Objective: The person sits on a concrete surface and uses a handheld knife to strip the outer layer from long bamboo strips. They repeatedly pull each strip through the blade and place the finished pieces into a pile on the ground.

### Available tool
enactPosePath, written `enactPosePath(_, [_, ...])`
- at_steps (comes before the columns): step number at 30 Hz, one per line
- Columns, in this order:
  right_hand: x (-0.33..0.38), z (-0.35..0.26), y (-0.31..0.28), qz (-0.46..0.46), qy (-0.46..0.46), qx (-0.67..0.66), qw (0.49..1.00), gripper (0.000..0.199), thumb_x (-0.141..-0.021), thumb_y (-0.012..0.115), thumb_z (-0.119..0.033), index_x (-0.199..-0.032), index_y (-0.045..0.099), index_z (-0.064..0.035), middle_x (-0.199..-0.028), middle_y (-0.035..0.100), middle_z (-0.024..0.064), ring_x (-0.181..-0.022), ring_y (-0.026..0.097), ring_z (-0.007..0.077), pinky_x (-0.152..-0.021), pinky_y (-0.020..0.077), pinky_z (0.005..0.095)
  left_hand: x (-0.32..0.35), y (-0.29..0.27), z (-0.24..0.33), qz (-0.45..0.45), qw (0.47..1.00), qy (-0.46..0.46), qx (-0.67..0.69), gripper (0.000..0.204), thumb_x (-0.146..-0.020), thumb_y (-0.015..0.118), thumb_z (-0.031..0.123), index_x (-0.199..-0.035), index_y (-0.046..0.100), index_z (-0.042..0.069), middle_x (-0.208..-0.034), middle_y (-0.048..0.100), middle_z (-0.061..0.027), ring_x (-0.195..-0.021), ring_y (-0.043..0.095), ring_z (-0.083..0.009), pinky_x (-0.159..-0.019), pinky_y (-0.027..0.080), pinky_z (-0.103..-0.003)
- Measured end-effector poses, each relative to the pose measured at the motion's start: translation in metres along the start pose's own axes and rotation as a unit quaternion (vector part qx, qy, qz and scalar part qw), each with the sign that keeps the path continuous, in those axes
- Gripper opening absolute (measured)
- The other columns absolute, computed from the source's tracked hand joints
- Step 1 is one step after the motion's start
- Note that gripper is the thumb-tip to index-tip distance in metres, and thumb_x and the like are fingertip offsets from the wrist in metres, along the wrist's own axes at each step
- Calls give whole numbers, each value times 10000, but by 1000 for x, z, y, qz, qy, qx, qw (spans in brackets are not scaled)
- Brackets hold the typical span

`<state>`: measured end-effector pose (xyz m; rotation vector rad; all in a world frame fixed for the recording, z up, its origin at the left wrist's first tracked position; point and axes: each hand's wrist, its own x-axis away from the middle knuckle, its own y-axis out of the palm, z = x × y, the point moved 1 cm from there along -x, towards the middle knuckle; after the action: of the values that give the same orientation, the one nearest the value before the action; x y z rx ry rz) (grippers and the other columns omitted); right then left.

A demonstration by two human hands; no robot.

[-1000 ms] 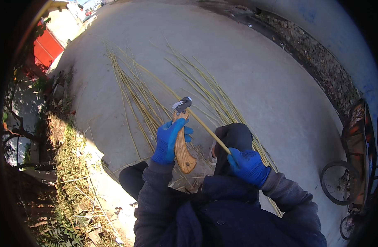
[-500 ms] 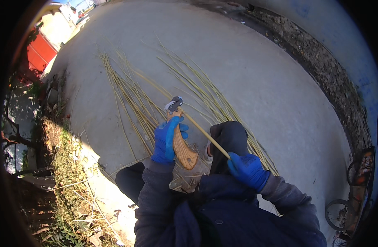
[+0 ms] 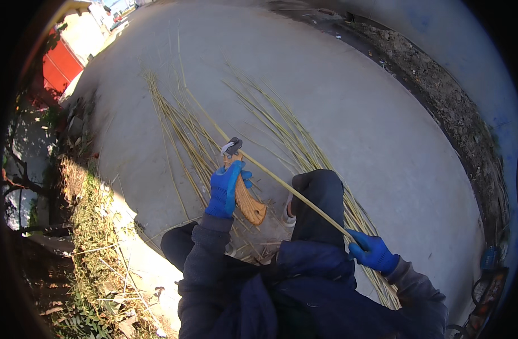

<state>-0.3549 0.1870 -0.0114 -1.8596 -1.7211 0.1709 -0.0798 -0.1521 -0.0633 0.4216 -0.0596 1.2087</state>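
Observation:
My left hand, in a blue work glove, is closed around a hand tool with a curved wooden handle and a small dark metal head. A long, thin yellow-green stalk runs past the tool's head, touching or passing through it; which of these I cannot tell. The near end of that stalk is gripped by my right hand, also blue-gloved, out beyond my right knee. The stalk's far part slants up over the concrete and bends near its thin tip.
A bundle of stalks lies on the concrete ground at left, and another bundle stretches along the right past my knee. Dry weeds and twigs border the left side. Short cut pieces lie between my feet.
My right hand has moved right and toward me, drawing the stalk along past the tool's head. My left hand with the tool has shifted slightly left.

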Motion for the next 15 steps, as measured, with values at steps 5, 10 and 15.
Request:
enactPosePath(5, [-98,-49,11,-74,13,-19,997,279,-1024,517,-259,-1206,598,-64,-720,656,94,-611,662,208,-588,545,350,59,75,-12,-43,998,-40,13,359,-964,658,277,-1150,623,-28,-868,692,-124,-693,685,-207,-608,587,-336])
enactPosePath(10, [-111,-50,30,14,-185,141,972,192,-1002,547,-261,-1045,615,-86,-694,633,161,-567,635,345,-553,524,418,82,80,-32,-82,991,-98,44,354,-959,667,282,-1144,626,-18,-847,686,-124,-654,664,-197,-600,575,-321])
enactPosePath(15, [-18,-12,16,-20,-200,217,955,212,-936,640,-242,-1080,665,-88,-610,580,156,-526,606,331,-503,491,426,-13,-27,15,54,996,64,38,434,-943,683,306,-1218,613,-23,-956,679,-113,-778,669,-196,-688,565,-310])
